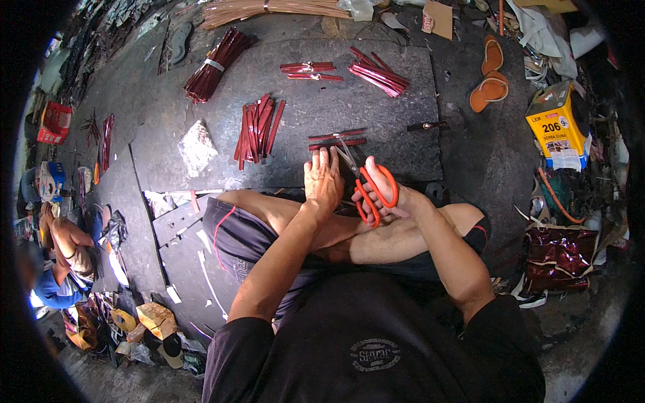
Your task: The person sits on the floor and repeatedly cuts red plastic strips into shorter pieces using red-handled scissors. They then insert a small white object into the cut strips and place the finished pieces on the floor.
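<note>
My right hand [391,193] grips a pair of scissors [368,191] with orange handles. The scissors' blades are parted and reach toward two short dark red shiny strips [344,142] on the dark board. Stretched out flat, the fingers of my left hand [324,181] rest with their tips at the near strip. Whether a blade touches that strip, I cannot tell. Beyond lie a loose pile of red strips [258,131], a pair of strips with small light ties [308,68], and another red bunch [378,71]. A thicker bundle [216,66] is bound with a pale band.
A crumpled clear plastic bag [197,148] lies left on the board [403,161]. Orange sandals [490,74] and a yellow box [556,127] are at right. Pale thin sticks [269,9] lie at the back. Another person [60,262] sits far left.
</note>
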A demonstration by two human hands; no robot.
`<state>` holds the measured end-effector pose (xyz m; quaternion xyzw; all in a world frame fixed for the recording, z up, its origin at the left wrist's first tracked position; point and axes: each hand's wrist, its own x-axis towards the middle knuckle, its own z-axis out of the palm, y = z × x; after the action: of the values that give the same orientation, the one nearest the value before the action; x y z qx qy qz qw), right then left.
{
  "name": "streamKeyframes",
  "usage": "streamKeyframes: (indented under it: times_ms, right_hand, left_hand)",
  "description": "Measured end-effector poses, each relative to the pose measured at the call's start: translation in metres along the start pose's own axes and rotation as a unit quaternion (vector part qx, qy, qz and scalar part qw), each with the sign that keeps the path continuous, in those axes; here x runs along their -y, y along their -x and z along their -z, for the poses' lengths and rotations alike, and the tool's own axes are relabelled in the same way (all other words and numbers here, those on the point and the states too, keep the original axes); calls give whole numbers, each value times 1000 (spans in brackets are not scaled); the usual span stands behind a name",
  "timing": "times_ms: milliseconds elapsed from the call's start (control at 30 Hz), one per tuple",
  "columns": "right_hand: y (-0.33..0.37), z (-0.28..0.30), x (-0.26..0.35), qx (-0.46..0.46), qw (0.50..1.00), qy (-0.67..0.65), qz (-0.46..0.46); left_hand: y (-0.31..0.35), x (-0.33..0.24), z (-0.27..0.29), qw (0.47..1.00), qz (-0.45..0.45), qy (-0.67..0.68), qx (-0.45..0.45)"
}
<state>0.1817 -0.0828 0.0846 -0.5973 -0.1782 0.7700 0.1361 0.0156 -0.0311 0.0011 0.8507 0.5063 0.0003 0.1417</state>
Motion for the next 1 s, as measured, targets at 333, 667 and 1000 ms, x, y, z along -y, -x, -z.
streamKeyframes:
  times_ms: [333, 667, 1000]
  right_hand:
    - [1, 20, 38, 51, 993, 90, -52]
    - [-21, 38, 92, 127, 973, 53, -185]
    - [-38, 34, 72, 68, 982, 132, -119]
  left_hand:
    - [-2, 2, 2, 1000, 1, -14, 17]
    - [-5, 0, -13, 1000, 16, 19, -7]
    - [-6, 2, -19, 999, 10, 18, -37]
